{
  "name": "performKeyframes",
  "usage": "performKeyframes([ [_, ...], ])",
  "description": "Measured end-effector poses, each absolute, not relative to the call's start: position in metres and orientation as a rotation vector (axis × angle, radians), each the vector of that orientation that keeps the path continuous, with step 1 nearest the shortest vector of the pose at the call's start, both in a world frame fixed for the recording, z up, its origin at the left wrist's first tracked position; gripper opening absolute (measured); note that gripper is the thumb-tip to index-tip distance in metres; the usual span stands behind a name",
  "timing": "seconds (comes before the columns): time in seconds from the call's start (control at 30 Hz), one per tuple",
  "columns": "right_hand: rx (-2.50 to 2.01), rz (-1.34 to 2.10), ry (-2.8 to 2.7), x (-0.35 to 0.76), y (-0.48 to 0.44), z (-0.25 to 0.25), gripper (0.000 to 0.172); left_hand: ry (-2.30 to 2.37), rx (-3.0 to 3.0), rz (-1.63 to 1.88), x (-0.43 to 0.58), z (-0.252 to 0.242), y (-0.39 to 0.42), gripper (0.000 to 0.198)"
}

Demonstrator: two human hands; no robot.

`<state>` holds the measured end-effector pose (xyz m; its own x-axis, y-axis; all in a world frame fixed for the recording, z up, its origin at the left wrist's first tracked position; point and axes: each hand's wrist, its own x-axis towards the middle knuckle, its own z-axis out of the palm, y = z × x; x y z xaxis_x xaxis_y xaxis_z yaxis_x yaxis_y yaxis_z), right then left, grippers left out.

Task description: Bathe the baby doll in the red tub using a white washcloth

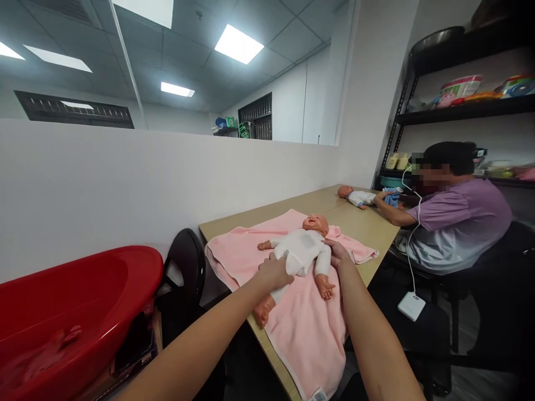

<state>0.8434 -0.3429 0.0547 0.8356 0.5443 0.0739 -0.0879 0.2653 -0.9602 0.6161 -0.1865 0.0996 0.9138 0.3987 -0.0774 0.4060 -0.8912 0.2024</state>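
One doll [303, 249]: where do we have it?
Face-up between our left fingers [285, 273], curled round its hip, and right fingers [329, 243] at its upper arm, grip unclear to us; pink towel [309, 334] underneath.

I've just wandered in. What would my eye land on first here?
Probably the big red tub at the lower left. Next, near the middle, a baby doll in white lies face up on a pink towel, the left hand at its hip and the right hand by its shoulder. Farther along the table, a person in purple has a second doll.
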Motion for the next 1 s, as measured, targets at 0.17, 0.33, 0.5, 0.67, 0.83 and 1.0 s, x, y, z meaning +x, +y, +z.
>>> performKeyframes([
  [0.17,-1.07,0.568,-0.387,0.865,-0.347,0.043,0.061,0.678,2.862,0.07,0.622,0.084,-0.197,0.064],
  [0.33,-1.124,0.486,-0.366,0.869,-0.348,0.034,0.067,0.653,2.915,0.199,0.611,0.093,-0.211,0.064],
  [0.5,-1.251,0.267,-0.47,0.866,-0.344,0.027,0.057,0.052,3.094,0.407,0.536,0.085,-0.232,0.057],
  [0.67,-1.467,0.039,-0.38,0.852,-0.343,0.03,0.041,-0.443,2.827,0.142,0.463,0.039,-0.251,0.083],
  [0.83,-1.701,-0.115,-0.243,0.812,-0.355,0.041,0.017,-0.476,2.707,0.182,0.45,0.016,-0.257,0.088],
  [1.0,-1.757,-0.098,-0.222,0.744,-0.366,0.053,0.023,-0.455,2.754,0.243,0.44,0.02,-0.264,0.085],
])
